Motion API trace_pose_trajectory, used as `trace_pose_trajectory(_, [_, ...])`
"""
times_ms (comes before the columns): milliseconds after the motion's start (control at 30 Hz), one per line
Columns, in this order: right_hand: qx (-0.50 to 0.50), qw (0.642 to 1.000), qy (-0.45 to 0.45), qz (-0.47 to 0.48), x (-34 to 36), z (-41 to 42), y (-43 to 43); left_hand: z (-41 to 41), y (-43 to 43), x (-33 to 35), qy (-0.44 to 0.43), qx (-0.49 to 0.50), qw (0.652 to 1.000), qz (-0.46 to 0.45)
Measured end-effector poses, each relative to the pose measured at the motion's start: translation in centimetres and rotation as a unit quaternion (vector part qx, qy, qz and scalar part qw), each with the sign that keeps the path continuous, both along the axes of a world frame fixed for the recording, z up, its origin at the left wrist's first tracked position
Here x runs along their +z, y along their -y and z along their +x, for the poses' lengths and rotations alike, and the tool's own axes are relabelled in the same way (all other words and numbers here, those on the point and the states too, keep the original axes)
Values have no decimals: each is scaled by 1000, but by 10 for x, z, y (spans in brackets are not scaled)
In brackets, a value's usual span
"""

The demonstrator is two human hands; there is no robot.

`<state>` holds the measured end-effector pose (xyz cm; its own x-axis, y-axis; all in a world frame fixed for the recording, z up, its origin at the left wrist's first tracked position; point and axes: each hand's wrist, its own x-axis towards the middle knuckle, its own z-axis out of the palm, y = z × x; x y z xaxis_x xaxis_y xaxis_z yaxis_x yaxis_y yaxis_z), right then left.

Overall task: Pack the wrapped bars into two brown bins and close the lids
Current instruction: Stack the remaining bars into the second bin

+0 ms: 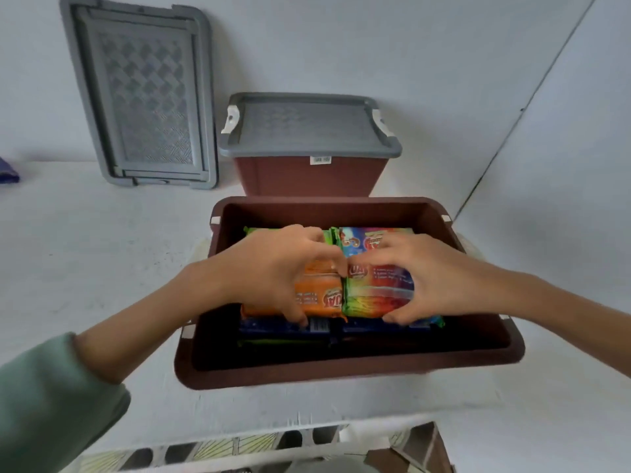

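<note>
Our left hand (273,268) clamps the orange bar (317,298), right hand (426,278) the rainbow bar (375,291), inside the open brown bin (341,373). Risk: uneven stacking blocks the grey lid (143,93).

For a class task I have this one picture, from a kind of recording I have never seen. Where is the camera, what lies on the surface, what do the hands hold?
No machine: a person wears one camera on the head, looking forward and down. On the white surface stand an open brown bin and, behind it, a closed brown bin under a grey lid. A spare grey lid leans against the wall. Inside the open bin the left hand grips an orange wrapped bar, the right hand a rainbow wrapped bar.
</note>
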<state>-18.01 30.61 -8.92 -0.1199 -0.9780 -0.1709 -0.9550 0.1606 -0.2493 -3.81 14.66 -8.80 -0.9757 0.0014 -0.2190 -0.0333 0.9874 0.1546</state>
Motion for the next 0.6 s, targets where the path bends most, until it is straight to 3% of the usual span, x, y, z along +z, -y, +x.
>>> trace_pose_trajectory(300, [53, 991, -122, -12, -18, 21, 2, 8, -17, -22, 8, -8, 995, -101])
trace_pose_trajectory(600, [62, 992, -110, 32, -13, 20, 13, 7, -14, -15, -6, -17, 996, -93])
